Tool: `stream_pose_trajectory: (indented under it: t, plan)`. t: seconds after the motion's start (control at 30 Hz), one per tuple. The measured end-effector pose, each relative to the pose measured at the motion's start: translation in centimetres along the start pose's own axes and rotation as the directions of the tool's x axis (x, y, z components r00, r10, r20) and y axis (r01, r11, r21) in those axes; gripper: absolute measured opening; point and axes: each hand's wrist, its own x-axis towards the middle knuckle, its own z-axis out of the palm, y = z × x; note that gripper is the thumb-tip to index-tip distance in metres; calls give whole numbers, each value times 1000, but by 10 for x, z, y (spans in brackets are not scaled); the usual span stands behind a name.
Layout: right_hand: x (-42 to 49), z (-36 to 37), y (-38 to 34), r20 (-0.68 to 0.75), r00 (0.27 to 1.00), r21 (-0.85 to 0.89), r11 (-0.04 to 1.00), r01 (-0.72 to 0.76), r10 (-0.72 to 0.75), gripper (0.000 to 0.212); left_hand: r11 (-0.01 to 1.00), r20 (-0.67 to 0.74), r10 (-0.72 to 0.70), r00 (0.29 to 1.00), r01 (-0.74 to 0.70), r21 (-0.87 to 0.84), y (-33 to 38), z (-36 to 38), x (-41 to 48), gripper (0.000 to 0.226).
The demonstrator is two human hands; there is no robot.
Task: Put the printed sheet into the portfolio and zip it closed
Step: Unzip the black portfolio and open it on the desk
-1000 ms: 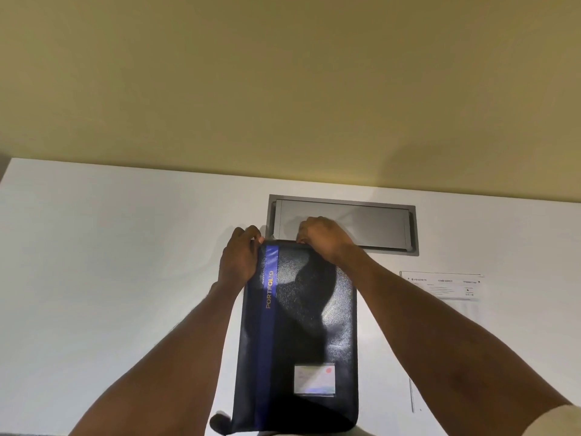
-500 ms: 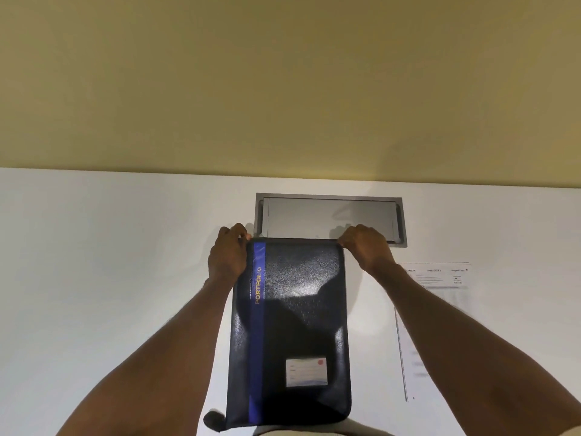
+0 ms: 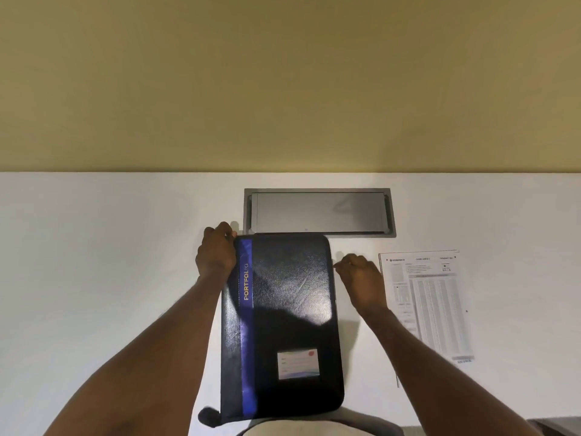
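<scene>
The fingers of the right hand (image 3: 361,280) are curled together into a loose fist just beside the right edge of the portfolio (image 3: 283,325), near its far corner. They seem to pinch something small there, probably the zipper pull, but the pull itself is too small to see, so I cannot tell for sure. The fingers of the left hand (image 3: 217,253) are bent around the far left corner of the portfolio and press on it to keep it in place.

The portfolio lies flat and shut on the white table (image 3: 110,262), with its blue stripe on the left side. The printed sheet (image 3: 430,303) lies on the table to the right of it, apart from it and not inside.

In my judgement, the step in hand is opening the zipper along the right side. The next move calls for a steady pull toward the body while the left hand holds the corner, then lifting the cover to put the sheet in.
</scene>
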Motion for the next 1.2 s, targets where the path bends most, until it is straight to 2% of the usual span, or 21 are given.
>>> stream_pose_trajectory:
  t: [0.23,0.53,0.6,0.67,0.77,0.9,1.03,1.1,1.2]
  plan:
    - [-54,19,-4,23,995,70,993,-98,97,12,1000,-8,-22,1000,22,-19,1,2,0,15]
    - [-125,35,-9,100,984,169,972,-163,148,30,998,-19,-66,998,66,-21,4,2,-13,16]
    - [-128,33,-12,94,980,199,961,-193,177,24,998,-25,-27,999,26,-61,5,3,-28,24]
    - [-127,30,-15,98,976,233,949,-214,196,20,994,-50,107,993,-107,1,3,5,-50,41]
    - [-126,26,-17,98,975,253,942,-220,201,20,914,-9,379,925,-373,158,-5,13,-97,59]
    - [-127,22,-17,90,975,256,941,-222,205,23,753,254,570,781,-621,218,-27,37,-164,78]
    - [-128,22,-21,82,961,268,923,-275,263,22,608,476,617,627,-764,217,-42,65,-223,88]
    - [-127,23,-21,78,962,263,925,-274,263,22,575,530,596,603,-781,243,-47,76,-250,98]
    - [-125,24,-19,75,967,238,937,-256,245,25,536,570,555,605,-785,311,-51,86,-276,114]
